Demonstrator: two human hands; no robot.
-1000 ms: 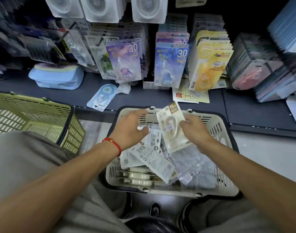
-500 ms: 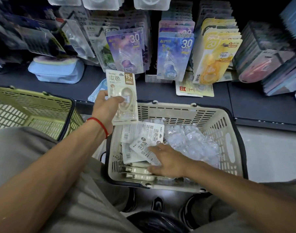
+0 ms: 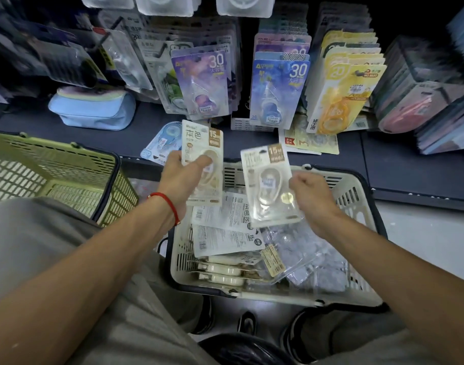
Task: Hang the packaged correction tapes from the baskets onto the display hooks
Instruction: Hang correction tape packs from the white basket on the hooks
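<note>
Overlapping packs (image 3: 227,227) hiding basket (image 3: 357,196) floor

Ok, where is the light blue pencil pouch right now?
In the head view the light blue pencil pouch lies on the dark shelf at upper left, behind the green basket and left of the hanging purple packs.

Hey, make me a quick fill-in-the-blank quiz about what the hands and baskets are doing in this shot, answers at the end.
1. Each hand holds one beige correction tape pack: the left hand grips one, and the right hand pinches another by its ____ edge.
2. More packs lie in the ____ basket under the hands.
3. The green basket stands on the person's ____ side.
4. The left wrist wears a ____ bracelet.

Answers: right; white; left; red
</note>
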